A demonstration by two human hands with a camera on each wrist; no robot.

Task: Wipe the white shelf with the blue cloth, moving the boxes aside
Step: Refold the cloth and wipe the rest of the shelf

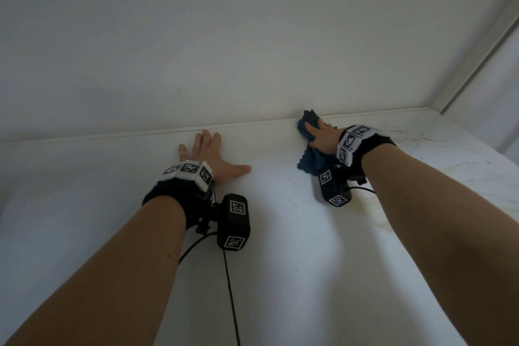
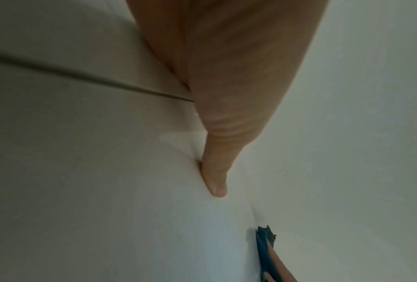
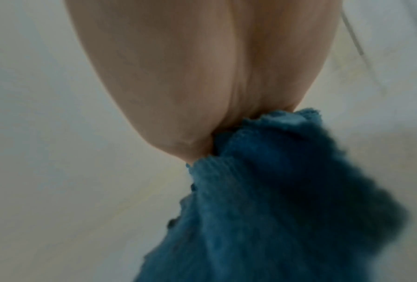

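The white shelf (image 1: 280, 219) spreads below me in the head view. My left hand (image 1: 210, 153) lies flat on it with fingers spread, holding nothing; the left wrist view shows its thumb (image 2: 214, 171) on the shelf surface. My right hand (image 1: 321, 137) presses the bunched blue cloth (image 1: 313, 161) onto the shelf against the back edge, fingers stretched over it. In the right wrist view the blue cloth (image 3: 274, 190) bulges out from under the palm (image 3: 190, 76). The blue cloth (image 2: 262, 246) also shows low in the left wrist view. No boxes are in view.
A white back wall (image 1: 252, 36) rises right behind the shelf. A side wall (image 1: 483, 70) closes the right corner. Brownish smears (image 1: 449, 154) mark the shelf's right part. Cables hang from both wrist cameras.
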